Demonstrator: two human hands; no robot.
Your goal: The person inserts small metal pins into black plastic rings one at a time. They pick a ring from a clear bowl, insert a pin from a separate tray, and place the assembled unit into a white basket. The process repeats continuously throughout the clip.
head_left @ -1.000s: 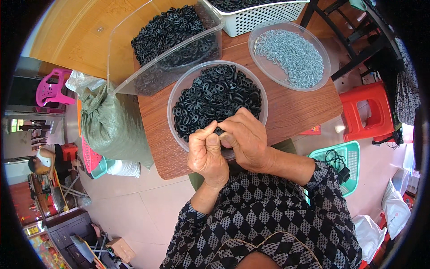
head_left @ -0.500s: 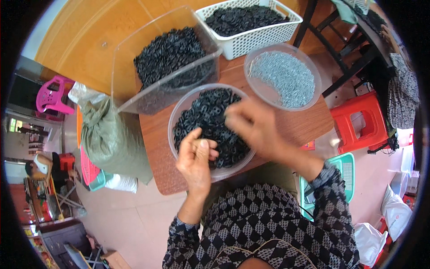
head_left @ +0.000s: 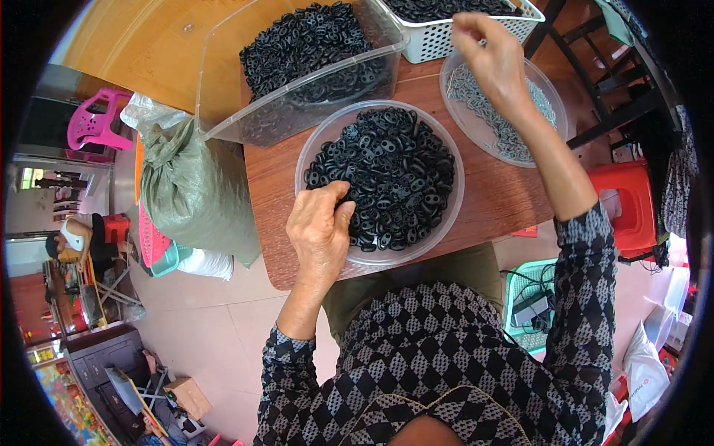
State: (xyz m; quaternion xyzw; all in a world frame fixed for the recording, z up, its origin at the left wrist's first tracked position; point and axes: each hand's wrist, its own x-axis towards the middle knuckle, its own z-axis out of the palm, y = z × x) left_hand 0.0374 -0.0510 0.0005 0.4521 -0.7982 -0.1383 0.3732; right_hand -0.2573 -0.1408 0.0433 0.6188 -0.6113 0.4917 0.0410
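Right hand [head_left: 492, 56] now reaches past the metal-parts bowl [head_left: 547, 141]

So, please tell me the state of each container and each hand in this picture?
Round bowl: full of black parts.
Clear tub: tilted, partly filled.
White basket: holds black parts.
Shallow bowl: holds grey metal pieces.
Left hand: fingers in the round bowl.
Right hand: raised, fingertips pinched.

We see a pale tiled floor [head_left: 223, 312] in daylight. A pink plastic chair [head_left: 95, 126] stands at upper left, and a red plastic stool [head_left: 632, 208] beside the right edge of the brown wooden table [head_left: 491, 201]. A dark wooden cabinet [head_left: 104, 364] sits lower left.
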